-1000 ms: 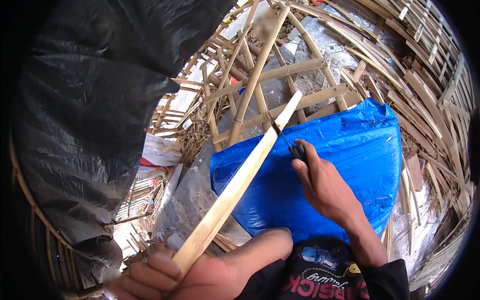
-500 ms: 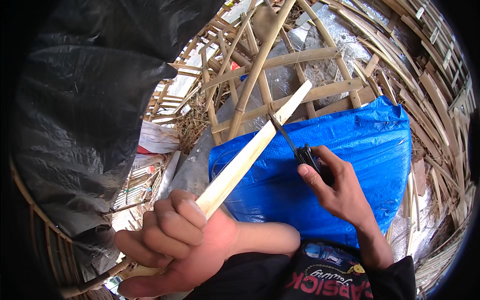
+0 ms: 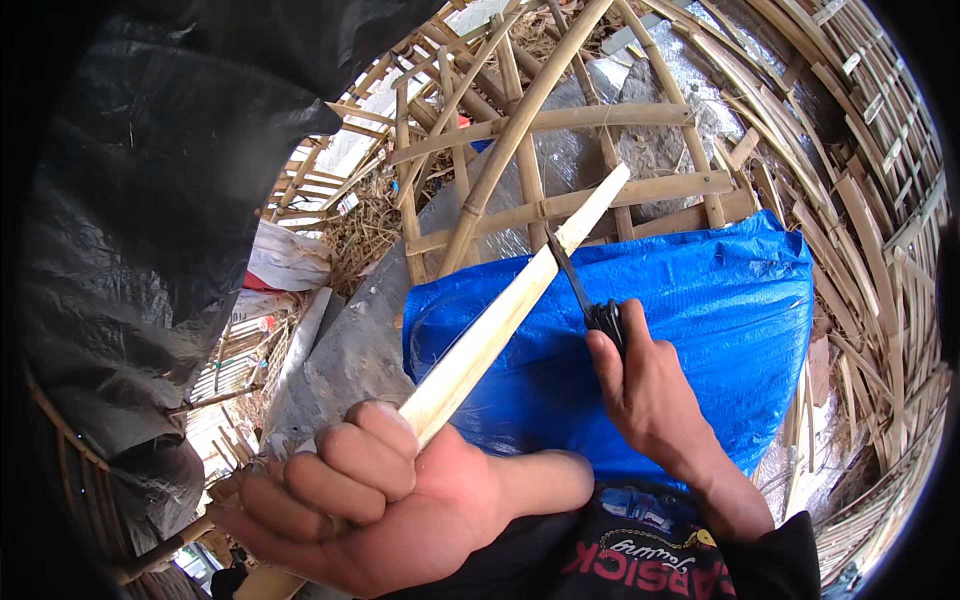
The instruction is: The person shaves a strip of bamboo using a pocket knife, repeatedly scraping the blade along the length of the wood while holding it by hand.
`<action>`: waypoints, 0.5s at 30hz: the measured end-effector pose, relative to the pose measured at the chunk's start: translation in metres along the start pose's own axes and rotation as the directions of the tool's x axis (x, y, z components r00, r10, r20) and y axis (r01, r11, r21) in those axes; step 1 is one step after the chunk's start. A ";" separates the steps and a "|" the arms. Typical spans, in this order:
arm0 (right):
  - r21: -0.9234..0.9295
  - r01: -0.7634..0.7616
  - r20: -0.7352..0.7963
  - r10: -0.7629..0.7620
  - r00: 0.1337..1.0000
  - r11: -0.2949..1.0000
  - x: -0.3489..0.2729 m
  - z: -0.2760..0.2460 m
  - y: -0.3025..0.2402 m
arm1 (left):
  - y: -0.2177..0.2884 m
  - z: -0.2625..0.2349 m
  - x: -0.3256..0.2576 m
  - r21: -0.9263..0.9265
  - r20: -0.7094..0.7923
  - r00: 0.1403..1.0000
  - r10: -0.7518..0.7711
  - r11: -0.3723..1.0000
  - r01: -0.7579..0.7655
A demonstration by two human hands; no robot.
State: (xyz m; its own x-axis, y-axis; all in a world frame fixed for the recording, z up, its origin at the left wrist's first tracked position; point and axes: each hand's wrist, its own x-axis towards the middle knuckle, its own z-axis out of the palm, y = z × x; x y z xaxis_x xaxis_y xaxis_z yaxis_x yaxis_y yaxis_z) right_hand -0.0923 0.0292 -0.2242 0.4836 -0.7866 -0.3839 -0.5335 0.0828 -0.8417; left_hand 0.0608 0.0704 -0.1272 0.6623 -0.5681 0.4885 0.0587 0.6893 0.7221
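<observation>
A long, pale bamboo strip (image 3: 490, 325), tapered at its far end, slants up and to the right from my left hand (image 3: 380, 500). My left fingers are wrapped round its lower part. In my right hand (image 3: 655, 385) is a knife (image 3: 572, 275) with a dark blade and a black handle. Its blade lies against the strip's upper part, just below the tapered end. The fingers of my right hand are closed round the handle. Beneath both, a blue plastic sheet (image 3: 710, 300) spreads over my lap area.
Beyond the sheet stands a bamboo lattice frame (image 3: 600, 118). Black plastic sheeting (image 3: 170, 200) hangs at the left. Loose bamboo strips (image 3: 860, 230) and woven slats line the right side. A grey stone-like lump (image 3: 650, 130) lies behind the lattice.
The knife stays against the strip near its far end, its handle now more upright. My left hand appears slightly lower, and the whole view has shifted a little.
</observation>
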 end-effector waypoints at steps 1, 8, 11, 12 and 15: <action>-0.004 -0.009 -0.001 0.009 1.000 1.000 0.003 0.001 -0.001 | -0.002 -0.005 -0.001 -0.027 -0.012 1.000 -0.013 1.000 0.012; -0.015 -0.040 -0.215 0.036 0.976 0.999 0.042 -0.003 0.020 | 0.019 0.064 -0.017 -0.860 -0.486 0.737 -0.470 0.108 -0.499; 0.120 -0.065 -0.149 0.083 0.985 0.991 0.039 -0.011 0.020 | 0.024 0.065 -0.018 -0.696 -0.419 0.677 -0.606 -0.264 -0.667; 0.165 -0.088 -0.100 0.106 0.989 0.982 0.035 -0.012 0.018 | 0.026 0.062 -0.017 -0.614 -0.399 0.693 -0.600 -0.387 -0.688; 0.145 -0.063 -0.024 0.067 0.997 0.987 0.012 -0.015 -0.004 | 0.030 0.052 -0.016 -0.287 -0.372 0.742 -0.558 -0.691 -0.664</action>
State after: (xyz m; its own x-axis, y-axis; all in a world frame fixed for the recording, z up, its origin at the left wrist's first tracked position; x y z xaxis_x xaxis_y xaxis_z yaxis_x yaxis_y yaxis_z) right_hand -0.0946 0.0102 -0.2198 0.4302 -0.7935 -0.4303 -0.4564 0.2201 -0.8621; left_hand 0.0135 0.0764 -0.0882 0.7365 -0.6387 -0.2229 -0.2655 0.0302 -0.9636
